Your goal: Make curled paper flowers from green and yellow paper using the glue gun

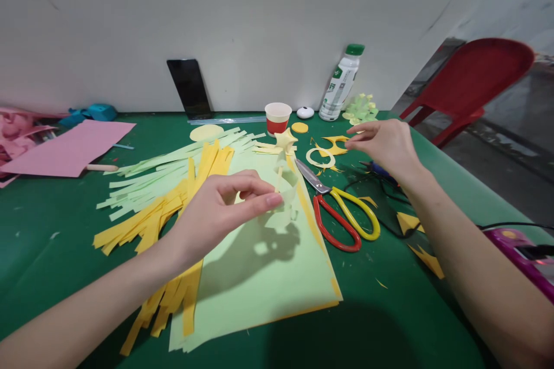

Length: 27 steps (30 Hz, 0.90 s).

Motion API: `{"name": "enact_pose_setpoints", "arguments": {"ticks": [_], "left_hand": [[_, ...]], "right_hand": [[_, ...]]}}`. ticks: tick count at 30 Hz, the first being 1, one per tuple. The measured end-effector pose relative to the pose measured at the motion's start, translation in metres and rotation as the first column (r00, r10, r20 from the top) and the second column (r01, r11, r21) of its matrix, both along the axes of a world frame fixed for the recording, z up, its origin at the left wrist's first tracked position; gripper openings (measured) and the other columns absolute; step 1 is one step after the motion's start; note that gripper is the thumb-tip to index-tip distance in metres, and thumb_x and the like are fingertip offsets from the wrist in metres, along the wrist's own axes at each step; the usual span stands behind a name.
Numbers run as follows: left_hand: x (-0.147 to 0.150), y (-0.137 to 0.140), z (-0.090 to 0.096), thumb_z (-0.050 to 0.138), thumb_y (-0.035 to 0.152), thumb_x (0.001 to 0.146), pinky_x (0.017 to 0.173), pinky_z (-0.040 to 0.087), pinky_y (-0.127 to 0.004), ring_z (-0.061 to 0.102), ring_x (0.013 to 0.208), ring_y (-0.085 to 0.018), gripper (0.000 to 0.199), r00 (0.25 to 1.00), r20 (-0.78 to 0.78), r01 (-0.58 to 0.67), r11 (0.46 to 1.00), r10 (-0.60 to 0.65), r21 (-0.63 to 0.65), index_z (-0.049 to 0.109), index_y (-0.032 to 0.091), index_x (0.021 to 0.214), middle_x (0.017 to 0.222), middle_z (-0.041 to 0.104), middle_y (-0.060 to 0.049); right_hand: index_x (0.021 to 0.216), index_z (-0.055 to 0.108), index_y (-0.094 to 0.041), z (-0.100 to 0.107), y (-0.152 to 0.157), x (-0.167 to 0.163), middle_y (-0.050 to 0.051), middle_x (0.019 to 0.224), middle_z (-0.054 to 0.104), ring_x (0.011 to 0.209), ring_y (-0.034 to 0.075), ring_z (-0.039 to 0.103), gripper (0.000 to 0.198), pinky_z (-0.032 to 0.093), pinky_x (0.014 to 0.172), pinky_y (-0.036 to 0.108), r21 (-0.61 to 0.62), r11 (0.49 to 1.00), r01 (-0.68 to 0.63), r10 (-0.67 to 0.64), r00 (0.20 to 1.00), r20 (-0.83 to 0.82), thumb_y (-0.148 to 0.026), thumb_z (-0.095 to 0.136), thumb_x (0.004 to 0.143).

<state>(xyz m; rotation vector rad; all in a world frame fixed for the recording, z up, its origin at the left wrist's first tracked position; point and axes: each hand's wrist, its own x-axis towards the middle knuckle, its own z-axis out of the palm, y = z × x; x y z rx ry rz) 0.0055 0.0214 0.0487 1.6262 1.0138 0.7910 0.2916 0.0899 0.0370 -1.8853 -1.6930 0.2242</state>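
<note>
The left hand (229, 199) grasps a pale green, looped piece of paper (289, 187) between thumb and forefinger, its other fingers curled in behind. This loop is held up to the left of the scissors with one red and one yellow handle (321, 187), above a stack of pale green paper sheets (268, 277), on which its shadow falls. The left wrist is nearly straight, the forearm slanting in from the near left.

The right hand (385, 144) is raised beyond the scissors and to their right, wrist bent, fingers pointing left with their tips close to the thumb; I cannot tell whether anything is pinched there. Its fingertips are near the cut yellow paper scraps (335, 144) and the flat pale yellow paper ring (310, 159), both beyond the scissors.

Left of the scissors, past the stack's near middle, lies a heap of yellow paper strips (188, 294), partly behind the left forearm. The stack's right edge runs close beside the scissors. Nearer than their handles, plain green tabletop (367, 311) gives room to move; far to their right runs the table's edge, with a magenta device (515, 253) near it.
</note>
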Motion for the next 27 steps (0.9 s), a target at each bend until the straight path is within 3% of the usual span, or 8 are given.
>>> {"name": "enact_pose_setpoints", "arguments": {"ticks": [3, 7, 11, 14, 17, 21, 27], "left_hand": [[0.000, 0.000, 0.001, 0.064, 0.039, 0.077, 0.062, 0.030, -0.027, 0.045, 0.063, -0.011, 0.016, 1.000, -0.008, 0.002, 1.000, -0.002, 0.006, 0.068, 0.028, 0.065, 0.068, 0.053, 0.004], [0.000, -0.001, 0.001, 0.064, 0.038, 0.077, 0.060, 0.030, -0.027, 0.044, 0.063, -0.011, 0.016, 1.000, -0.013, -0.002, 1.000, 0.002, 0.009, 0.068, 0.028, 0.065, 0.068, 0.053, 0.004], [0.001, -0.002, 0.000, 0.063, 0.036, 0.077, 0.060, 0.031, -0.027, 0.045, 0.063, -0.011, 0.017, 1.000, -0.009, 0.002, 1.000, -0.002, 0.009, 0.067, 0.026, 0.064, 0.067, 0.053, 0.003], [0.004, -0.001, 0.000, 0.064, 0.035, 0.077, 0.061, 0.033, -0.027, 0.046, 0.064, -0.011, 0.018, 1.000, -0.004, 0.015, 1.000, -0.015, 0.000, 0.067, 0.025, 0.063, 0.067, 0.054, 0.003], [0.006, -0.002, 0.001, 0.066, 0.033, 0.075, 0.061, 0.034, -0.027, 0.045, 0.064, -0.011, 0.016, 1.000, 0.003, 0.014, 1.000, -0.014, 0.007, 0.067, 0.024, 0.062, 0.066, 0.055, 0.003], [0.008, -0.004, 0.002, 0.067, 0.031, 0.074, 0.063, 0.034, -0.027, 0.046, 0.065, -0.011, 0.015, 1.000, -0.003, 0.014, 1.000, -0.013, 0.020, 0.067, 0.023, 0.061, 0.065, 0.055, 0.003], [0.011, -0.006, 0.003, 0.067, 0.030, 0.073, 0.064, 0.034, -0.028, 0.046, 0.065, -0.012, 0.015, 0.998, -0.056, 0.026, 0.998, -0.023, 0.051, 0.066, 0.022, 0.060, 0.062, 0.054, 0.003]], "right_hand": [[0.079, 0.066, -0.015, 0.003, -0.003, -0.001, 0.004, 0.067, 0.062, 0.066, 0.014, 0.055, 0.013, 0.041, 0.070, 0.028, 0.047, 0.999, -0.007, 0.007, 1.000, -0.004, -0.021, 0.067, 0.067], [0.070, 0.064, -0.016, 0.009, -0.010, -0.009, 0.003, 0.058, 0.053, 0.057, 0.013, 0.044, 0.018, 0.035, 0.061, 0.031, 0.085, 0.996, 0.001, 0.004, 0.999, -0.054, -0.033, 0.060, 0.073], [0.074, 0.066, -0.019, 0.020, -0.025, -0.031, 0.001, 0.060, 0.055, 0.055, 0.012, 0.046, 0.019, 0.036, 0.056, 0.028, 0.069, 0.994, -0.084, 0.097, 0.973, -0.211, -0.036, 0.058, 0.076], [0.076, 0.068, -0.023, 0.032, -0.044, -0.050, -0.001, 0.060, 0.055, 0.056, 0.011, 0.047, 0.013, 0.038, 0.055, 0.026, 0.081, 0.976, -0.202, 0.217, 0.896, -0.387, -0.035, 0.065, 0.073], [0.075, 0.069, -0.027, 0.040, -0.063, -0.065, -0.001, 0.073, 0.062, 0.067, 0.012, 0.053, 0.009, 0.041, 0.059, 0.025, 0.096, 0.942, -0.321, 0.324, 0.802, -0.501, -0.034, 0.069, 0.069], [0.077, 0.070, -0.032, 0.041, -0.077, -0.074, -0.002, 0.076, 0.062, 0.070, 0.012, 0.055, 0.008, 0.041, 0.055, 0.023, 0.081, 0.896, -0.436, 0.405, 0.731, -0.548, -0.038, 0.068, 0.071], [0.079, 0.069, -0.032, 0.040, -0.085, -0.079, -0.001, 0.069, 0.058, 0.064, 0.012, 0.052, 0.018, 0.042, 0.054, 0.024, 0.062, 0.890, -0.452, 0.413, 0.739, -0.533, -0.046, 0.069, 0.068]]}}
